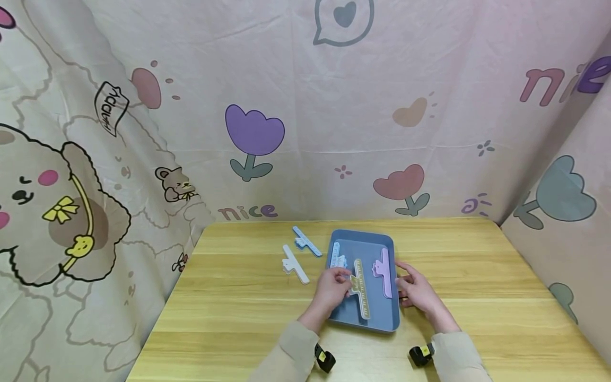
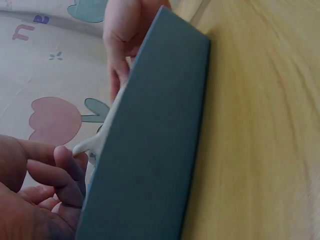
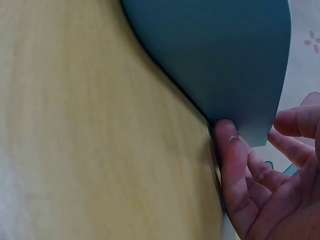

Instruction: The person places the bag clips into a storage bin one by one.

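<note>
A blue-grey tray (image 1: 343,321) stands on the wooden table. My left hand (image 1: 329,292) pinches the side tab of a ruler clip (image 1: 364,297), clear with a gold strip, over the tray. In the left wrist view, the clip's pale tab (image 2: 89,145) sits between thumb and fingers. A purple clip (image 1: 386,276) lies along the tray's right side, and a light-blue clip (image 1: 336,253) at its upper left, partly behind my left hand. My right hand (image 1: 417,289) touches the tray's right wall from outside, its fingertips low against the wall (image 3: 240,65) in the right wrist view.
Left of the tray, a white clip (image 1: 296,264) and a blue clip (image 1: 307,241) lie on the table (image 1: 229,297). A printed cloth (image 1: 324,106) hangs behind the table and along both sides. Each wrist wears a small black camera (image 1: 325,359).
</note>
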`<state>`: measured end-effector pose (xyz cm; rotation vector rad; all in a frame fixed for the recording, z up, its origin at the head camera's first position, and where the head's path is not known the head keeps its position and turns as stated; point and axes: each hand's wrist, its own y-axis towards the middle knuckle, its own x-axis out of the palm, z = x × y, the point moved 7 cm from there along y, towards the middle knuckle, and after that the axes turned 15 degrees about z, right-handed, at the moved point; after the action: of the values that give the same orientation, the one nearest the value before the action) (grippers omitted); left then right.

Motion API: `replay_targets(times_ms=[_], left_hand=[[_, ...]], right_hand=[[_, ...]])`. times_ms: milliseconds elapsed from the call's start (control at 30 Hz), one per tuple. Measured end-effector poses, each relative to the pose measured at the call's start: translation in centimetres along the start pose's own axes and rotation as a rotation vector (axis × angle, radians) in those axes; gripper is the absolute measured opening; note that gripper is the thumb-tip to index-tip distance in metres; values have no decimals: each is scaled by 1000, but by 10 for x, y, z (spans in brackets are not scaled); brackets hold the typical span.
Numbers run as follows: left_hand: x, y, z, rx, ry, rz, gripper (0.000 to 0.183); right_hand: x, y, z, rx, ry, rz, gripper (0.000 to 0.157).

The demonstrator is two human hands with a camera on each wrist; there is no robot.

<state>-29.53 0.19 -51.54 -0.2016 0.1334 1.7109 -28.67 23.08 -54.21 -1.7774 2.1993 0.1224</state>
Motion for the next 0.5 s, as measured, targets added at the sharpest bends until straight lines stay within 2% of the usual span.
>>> replay_targets(times_ms=[200,500], left_hand=[[7,-5,1,33,37,-14,22],[16,-6,3,29,83,-39,21]], right_hand=[[1,1,0,1,10,-3,56],[1,1,0,-1,8,-3,55]])
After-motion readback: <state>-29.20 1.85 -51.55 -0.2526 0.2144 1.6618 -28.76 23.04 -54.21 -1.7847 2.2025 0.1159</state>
